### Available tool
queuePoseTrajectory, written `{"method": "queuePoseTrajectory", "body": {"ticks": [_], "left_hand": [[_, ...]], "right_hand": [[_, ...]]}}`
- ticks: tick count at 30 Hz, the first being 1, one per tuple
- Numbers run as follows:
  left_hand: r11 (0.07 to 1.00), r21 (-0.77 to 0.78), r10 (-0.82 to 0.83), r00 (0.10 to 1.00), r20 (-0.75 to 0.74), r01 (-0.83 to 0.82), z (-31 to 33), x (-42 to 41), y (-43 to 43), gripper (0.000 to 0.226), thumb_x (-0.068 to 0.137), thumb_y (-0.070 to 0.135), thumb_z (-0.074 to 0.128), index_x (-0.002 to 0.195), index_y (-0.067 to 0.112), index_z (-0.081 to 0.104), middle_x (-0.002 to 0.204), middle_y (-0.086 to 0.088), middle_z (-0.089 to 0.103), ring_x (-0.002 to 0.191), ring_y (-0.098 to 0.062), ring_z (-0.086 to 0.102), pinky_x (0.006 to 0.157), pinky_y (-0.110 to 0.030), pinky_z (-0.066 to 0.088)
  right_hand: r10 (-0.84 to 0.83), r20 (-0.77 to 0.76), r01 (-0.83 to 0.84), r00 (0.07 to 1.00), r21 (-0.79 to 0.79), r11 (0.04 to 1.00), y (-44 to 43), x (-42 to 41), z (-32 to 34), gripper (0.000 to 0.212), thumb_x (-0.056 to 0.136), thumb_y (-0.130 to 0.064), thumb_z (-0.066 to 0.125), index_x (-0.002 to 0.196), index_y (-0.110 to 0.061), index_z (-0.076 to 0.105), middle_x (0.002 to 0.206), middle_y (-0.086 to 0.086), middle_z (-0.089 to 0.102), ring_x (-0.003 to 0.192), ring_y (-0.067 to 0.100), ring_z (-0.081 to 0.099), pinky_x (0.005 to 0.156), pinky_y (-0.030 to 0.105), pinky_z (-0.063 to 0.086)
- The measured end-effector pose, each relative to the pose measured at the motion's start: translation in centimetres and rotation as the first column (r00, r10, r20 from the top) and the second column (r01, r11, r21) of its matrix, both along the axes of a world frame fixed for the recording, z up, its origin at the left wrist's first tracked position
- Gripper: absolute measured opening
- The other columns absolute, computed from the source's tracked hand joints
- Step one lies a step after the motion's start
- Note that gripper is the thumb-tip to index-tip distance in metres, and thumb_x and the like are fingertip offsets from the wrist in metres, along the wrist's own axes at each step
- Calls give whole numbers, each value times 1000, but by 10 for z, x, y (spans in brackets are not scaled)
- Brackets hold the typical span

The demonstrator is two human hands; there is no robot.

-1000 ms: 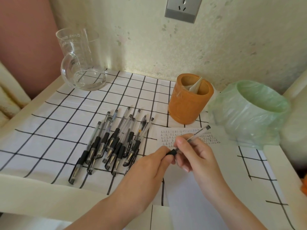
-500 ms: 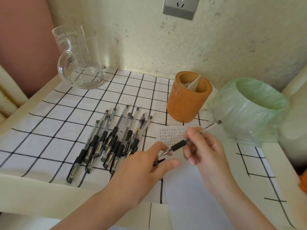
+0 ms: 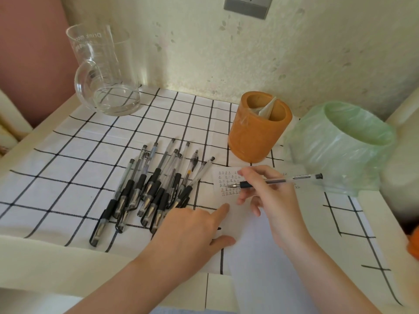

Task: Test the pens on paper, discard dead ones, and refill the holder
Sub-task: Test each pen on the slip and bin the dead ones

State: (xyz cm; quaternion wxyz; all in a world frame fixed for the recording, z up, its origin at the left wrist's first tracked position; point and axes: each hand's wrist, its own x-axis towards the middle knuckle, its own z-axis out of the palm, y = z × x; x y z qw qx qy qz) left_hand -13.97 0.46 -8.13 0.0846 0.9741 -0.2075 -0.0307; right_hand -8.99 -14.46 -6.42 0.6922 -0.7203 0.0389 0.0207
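Note:
My right hand [image 3: 274, 200] grips an uncapped clear pen [image 3: 275, 181] with a black grip. The pen lies almost level, tip pointing left just above the small written marks on the white paper [image 3: 260, 257]. My left hand [image 3: 192, 232] rests at the paper's left edge with forefinger and thumb stretched out. The black tip of a pen cap [image 3: 218, 228] peeks out between them. Several more black-grip pens [image 3: 154, 189] lie in a heap on the checked cloth to the left. The orange holder [image 3: 254, 141] stands behind the paper with a folded wrapper inside.
A bin lined with a green bag [image 3: 340, 150] stands at the right, next to the holder. A glass jug [image 3: 106, 71] stands at the back left by the wall. The table's raised pale edges run along the left, front and right.
My right hand swung the pen from tilted to nearly level and brought its tip down over the written marks. My left hand, which pulled off the cap, has sunk onto the paper's edge.

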Motion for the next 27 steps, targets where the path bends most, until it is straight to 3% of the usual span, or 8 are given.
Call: {"method": "queuePoseTrajectory", "body": {"ticks": [3,8,15,18,21,27], "left_hand": [[1000,-22,-5,1000,16,6,-3,-3,-2,60,91,61,27,142,33,15,92,4,63,84,-19,60,61,-29,35],[999,-51,13,999,33,-12,-7,-5,0,64,89,63,25,144,33,10,84,6,57,71,-16,52,53,-27,29],[999,-43,28,1000,5,-27,-10,-5,-3,67,89,62,25,146,32,7,91,4,61,76,-16,55,51,-23,27],[999,-23,34,999,3,-34,-9,-6,-5,67,89,62,23,146,32,4,86,6,57,75,-16,53,55,-27,32],[999,-14,53,999,12,-52,-9,-7,-6,69,88,63,23,146,31,4,79,7,50,68,-13,45,49,-22,24],[998,-17,60,998,2,-60,-8,-6,-5,70,88,63,25,146,29,6,79,5,54,67,-13,45,48,-21,23]], "right_hand": [[18,33,-16,999,-48,999,9,3,-5,24,85,-23,68,72,-3,65,57,11,66,48,17,59,40,17,35],[-73,143,99,987,-184,978,18,7,-22,40,78,-27,76,54,-6,51,45,2,49,45,11,44,50,19,38],[-80,260,155,962,-282,947,15,7,-34,40,83,-6,65,51,-4,40,44,-3,35,46,9,32,49,20,32],[-78,285,163,955,-288,944,15,8,-36,40,83,-6,64,52,-1,38,45,1,34,47,11,32,50,24,33],[-75,292,163,953,-292,942,16,8,-37,40,83,-6,64,54,2,38,47,5,34,48,13,32,51,27,33],[-53,297,150,953,-312,938,16,9,-39,40,83,-6,64,51,-9,40,43,-7,35,45,8,31,48,19,30]]}}
